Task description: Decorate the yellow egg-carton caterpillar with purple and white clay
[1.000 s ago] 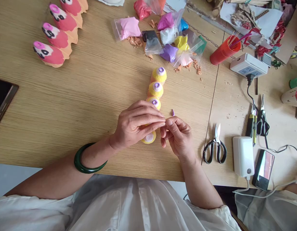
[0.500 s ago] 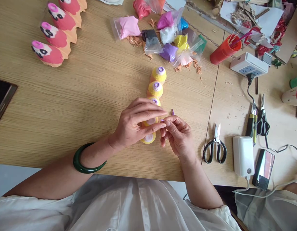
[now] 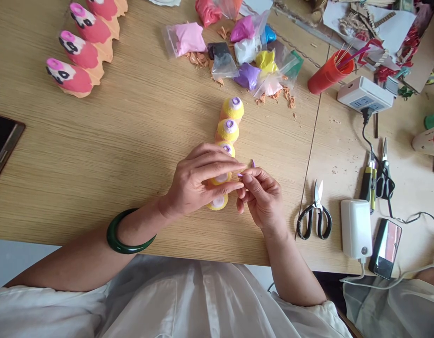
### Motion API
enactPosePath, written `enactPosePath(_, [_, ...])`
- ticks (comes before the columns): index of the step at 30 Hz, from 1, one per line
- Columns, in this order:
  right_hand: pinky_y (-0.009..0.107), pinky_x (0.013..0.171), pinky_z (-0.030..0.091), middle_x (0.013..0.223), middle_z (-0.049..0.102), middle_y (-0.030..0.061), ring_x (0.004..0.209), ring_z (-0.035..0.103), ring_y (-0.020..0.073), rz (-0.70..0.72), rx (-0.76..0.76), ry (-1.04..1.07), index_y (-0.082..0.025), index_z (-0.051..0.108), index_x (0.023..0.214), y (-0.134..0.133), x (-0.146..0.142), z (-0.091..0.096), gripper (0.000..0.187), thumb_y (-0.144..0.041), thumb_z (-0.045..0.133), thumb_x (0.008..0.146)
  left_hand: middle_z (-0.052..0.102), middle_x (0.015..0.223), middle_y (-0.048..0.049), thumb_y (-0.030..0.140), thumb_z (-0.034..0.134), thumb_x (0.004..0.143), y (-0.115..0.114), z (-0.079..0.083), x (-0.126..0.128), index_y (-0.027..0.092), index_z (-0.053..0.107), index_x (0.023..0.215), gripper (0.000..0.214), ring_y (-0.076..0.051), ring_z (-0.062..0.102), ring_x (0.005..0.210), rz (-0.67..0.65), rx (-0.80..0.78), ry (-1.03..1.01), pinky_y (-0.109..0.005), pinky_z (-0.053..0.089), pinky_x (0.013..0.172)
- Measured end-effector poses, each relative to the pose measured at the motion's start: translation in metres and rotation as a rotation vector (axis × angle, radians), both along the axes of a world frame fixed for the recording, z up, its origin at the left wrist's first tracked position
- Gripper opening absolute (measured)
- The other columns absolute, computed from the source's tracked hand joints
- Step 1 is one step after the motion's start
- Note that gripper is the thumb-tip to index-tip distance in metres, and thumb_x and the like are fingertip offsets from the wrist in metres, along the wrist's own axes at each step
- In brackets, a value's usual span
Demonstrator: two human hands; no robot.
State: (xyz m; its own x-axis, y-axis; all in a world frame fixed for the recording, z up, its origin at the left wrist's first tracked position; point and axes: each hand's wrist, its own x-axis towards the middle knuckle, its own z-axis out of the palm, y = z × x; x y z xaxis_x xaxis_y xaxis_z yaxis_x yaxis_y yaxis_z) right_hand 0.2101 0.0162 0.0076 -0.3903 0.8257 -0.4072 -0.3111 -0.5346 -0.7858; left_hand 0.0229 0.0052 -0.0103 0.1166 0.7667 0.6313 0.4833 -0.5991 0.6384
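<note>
A strip of egg-carton cups [image 3: 228, 131] stands on the table in front of me, painted yellow. Its upper cups have white patches topped by purple clay rings; the lower ones show pale patches. My left hand [image 3: 194, 180], with a dark green bangle on the wrist, reaches over the strip, covering part of it. Its fingers are stretched out, the thumb apart. Between thumb and forefinger, my right hand [image 3: 264, 197] pinches a small bit of purple clay [image 3: 239, 175] beside the left fingertips. A purple sliver [image 3: 253, 163] lies on the table just beyond the right hand.
Bags of coloured clay [image 3: 248, 75] lie at the back among orange scraps. At left are a red-painted carton strip [image 3: 79, 80] and a dark phone [image 3: 3, 145]. Scissors [image 3: 315, 211], a white charger [image 3: 355, 227], a red cup [image 3: 329, 72] and a power strip [image 3: 365, 94] are at right.
My right hand has shifted slightly right, and more of the purple clay bit shows at its fingertips. The left hand stays nearly still, fingers outstretched.
</note>
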Motion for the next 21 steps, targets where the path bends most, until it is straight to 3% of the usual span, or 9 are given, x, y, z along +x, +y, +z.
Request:
enactPosePath(6, [0.015,0.037,0.052,0.057,0.068,-0.0069,0.039,0.060,0.0067,0.008,0.012,0.018,-0.019,0.072,0.080,-0.0010,0.0012,0.0010,0.030,-0.042,0.091,0.084,0.084,0.100,-0.0012,0.018,0.076,0.099,0.0004,0.0021,-0.0014,0.023,0.081,0.108,0.011,-0.018,0.076,0.101,-0.026,0.021,-0.001,-0.033,0.063,0.098])
enactPosePath(13, [0.016,0.037,0.055,0.058,0.069,-0.0066,0.041,0.061,0.0076,-0.005,0.013,0.020,-0.019,0.074,0.083,-0.0015,0.0003,0.0008,0.031,-0.044,0.092,0.082,0.084,0.108,-0.0033,0.031,0.080,0.098,0.0011,0.0019,-0.0003,0.024,0.080,0.118,0.021,-0.020,0.076,0.106,-0.010,-0.019,0.011,-0.035,0.063,0.101])
enactPosePath(21, [0.016,0.036,0.054,0.059,0.069,-0.0048,0.041,0.060,0.0075,0.050,-0.023,0.020,-0.019,0.071,0.076,-0.0007,-0.0015,0.0038,0.038,-0.051,0.091,0.083,0.084,0.098,-0.0016,0.016,0.077,0.098,0.0011,0.0035,-0.0020,0.021,0.080,0.105,0.009,-0.017,0.076,0.099,-0.032,0.023,-0.002,-0.033,0.063,0.098])
